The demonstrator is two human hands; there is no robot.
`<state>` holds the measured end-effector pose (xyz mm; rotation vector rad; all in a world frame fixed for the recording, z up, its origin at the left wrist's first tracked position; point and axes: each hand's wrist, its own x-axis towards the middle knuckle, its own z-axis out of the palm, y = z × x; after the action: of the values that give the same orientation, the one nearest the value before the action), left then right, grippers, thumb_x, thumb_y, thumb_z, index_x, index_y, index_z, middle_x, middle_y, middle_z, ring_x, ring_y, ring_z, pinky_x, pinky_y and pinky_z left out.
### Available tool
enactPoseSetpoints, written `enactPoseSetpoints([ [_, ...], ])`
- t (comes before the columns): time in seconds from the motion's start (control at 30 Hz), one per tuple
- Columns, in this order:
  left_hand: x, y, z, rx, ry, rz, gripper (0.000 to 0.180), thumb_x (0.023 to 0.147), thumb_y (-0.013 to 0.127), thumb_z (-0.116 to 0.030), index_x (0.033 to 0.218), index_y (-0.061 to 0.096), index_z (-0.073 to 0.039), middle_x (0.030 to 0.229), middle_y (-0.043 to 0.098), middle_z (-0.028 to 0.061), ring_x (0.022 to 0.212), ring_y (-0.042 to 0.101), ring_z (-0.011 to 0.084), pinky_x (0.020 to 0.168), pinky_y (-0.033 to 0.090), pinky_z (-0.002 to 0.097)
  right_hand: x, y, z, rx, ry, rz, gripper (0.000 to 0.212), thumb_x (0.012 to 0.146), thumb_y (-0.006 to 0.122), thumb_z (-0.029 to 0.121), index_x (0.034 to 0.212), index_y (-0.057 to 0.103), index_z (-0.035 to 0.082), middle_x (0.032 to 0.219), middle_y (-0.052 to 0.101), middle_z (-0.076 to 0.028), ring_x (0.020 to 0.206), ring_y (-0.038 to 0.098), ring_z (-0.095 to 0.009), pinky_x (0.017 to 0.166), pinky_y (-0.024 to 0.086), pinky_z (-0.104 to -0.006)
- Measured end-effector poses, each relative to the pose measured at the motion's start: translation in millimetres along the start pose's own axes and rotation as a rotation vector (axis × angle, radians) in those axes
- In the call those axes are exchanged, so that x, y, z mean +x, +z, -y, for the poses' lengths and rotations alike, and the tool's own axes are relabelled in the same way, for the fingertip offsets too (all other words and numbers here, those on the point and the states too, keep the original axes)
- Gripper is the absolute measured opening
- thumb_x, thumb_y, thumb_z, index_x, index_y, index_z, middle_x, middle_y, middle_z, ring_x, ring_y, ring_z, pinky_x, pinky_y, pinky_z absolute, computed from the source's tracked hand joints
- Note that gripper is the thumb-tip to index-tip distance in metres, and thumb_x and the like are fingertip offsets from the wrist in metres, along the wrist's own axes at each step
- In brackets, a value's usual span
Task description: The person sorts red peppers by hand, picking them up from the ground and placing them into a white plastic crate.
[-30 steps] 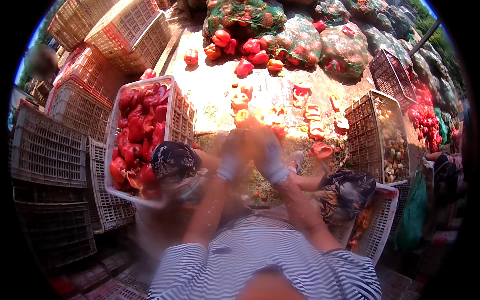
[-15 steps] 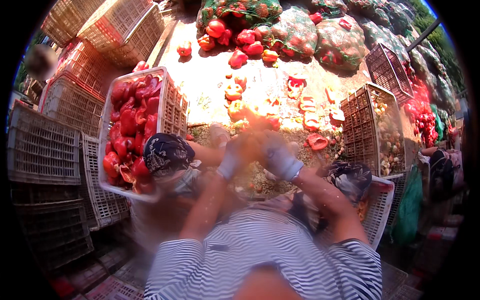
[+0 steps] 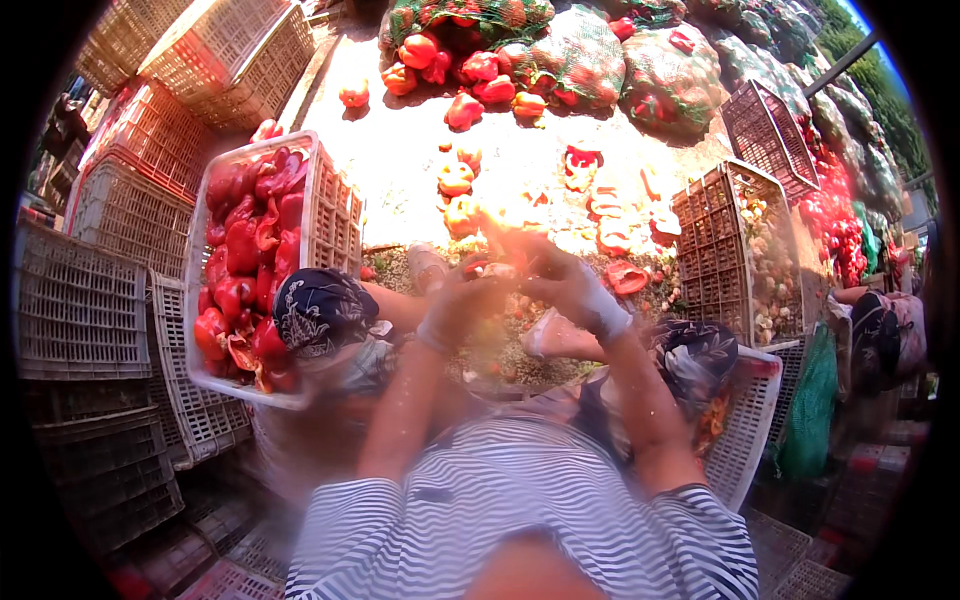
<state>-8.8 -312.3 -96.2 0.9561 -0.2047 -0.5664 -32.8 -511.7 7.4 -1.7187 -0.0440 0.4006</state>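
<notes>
In front of my knees, my two hands in pale gloves come together, partly veiled by a smear on the picture. Fingers bent, my left hand (image 3: 455, 303) grips a piece of red bell pepper (image 3: 496, 270) with a pale patch. From the other side my right hand (image 3: 572, 290) closes on the same piece; its fingertips are blurred. Beyond the hands, several whole bell peppers (image 3: 456, 179) and cut-open halves (image 3: 626, 277) lie on the sunlit ground. By my left knee stands a white crate (image 3: 313, 215) full of cut red peppers (image 3: 243, 245).
Pepper scraps and seeds litter the ground between my feet. A brown crate (image 3: 700, 225) of pepper cores stands at the right. A white crate (image 3: 752, 425) sits beside my right thigh. Stacked crates (image 3: 80, 290) line the left; filled mesh bags (image 3: 672, 85) lie at the back.
My hands have drawn slightly apart and turned, so a red and pale piece shows between them. The view has shifted a little; the crates and loose peppers stay put.
</notes>
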Motion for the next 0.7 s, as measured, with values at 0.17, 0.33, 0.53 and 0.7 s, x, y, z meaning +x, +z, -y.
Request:
enactPoseSetpoints([
  [0.17,-3.0,0.0,-2.4,-0.305,-0.117,0.013,0.042,0.086,0.068,-0.023,0.121,0.058,-0.001,0.102,0.065,0.0025,0.089,0.063,0.0105,0.075,0.051,0.025,-1.1,23.2,-5.0,-0.162,-0.059,-0.166,0.038,0.088,0.069,0.01,0.124,0.056,0.006,0.089,0.062,-0.004,0.077,0.056,-0.009,0.068,0.048,-0.0273],
  [0.33,-3.3,3.4,-3.7,-0.288,-0.133,-0.057,0.03,0.087,0.067,-0.017,0.113,0.061,-0.003,0.097,0.064,0.0005,0.081,0.062,0.0081,0.069,0.05,0.0231,-3.7,36.8,-10.0,-0.241,-0.086,-0.348,0.024,0.089,0.068,0.013,0.109,0.059,0.005,0.09,0.063,-0.005,0.077,0.058,-0.01,0.067,0.048,-0.0274],
  [0.53,0.0,24.9,-18.8,-0.231,-0.052,-0.173,0.022,0.09,0.065,-0.018,0.108,0.062,-0.005,0.092,0.065,-0.0009,0.075,0.061,0.0057,0.064,0.048,0.0206,5.0,58.1,-41.2,0.155,-0.042,-0.563,0.014,0.094,0.064,0.014,0.1,0.058,0.003,0.085,0.059,-0.001,0.073,0.055,-0.007,0.062,0.045,-0.0222],
  [0.7,8.4,2.1,-1.7,-0.424,-0.025,-0.331,0.014,0.097,0.058,-0.017,0.106,0.065,-0.008,0.088,0.064,-0.0019,0.07,0.058,0.0058,0.061,0.047,0.0223,28.4,62.3,45.4,0.355,-0.377,-0.688,0.013,0.093,0.062,0.006,0.104,0.056,0.004,0.082,0.058,-0.001,0.07,0.052,-0.004,0.059,0.043,-0.0191],
])
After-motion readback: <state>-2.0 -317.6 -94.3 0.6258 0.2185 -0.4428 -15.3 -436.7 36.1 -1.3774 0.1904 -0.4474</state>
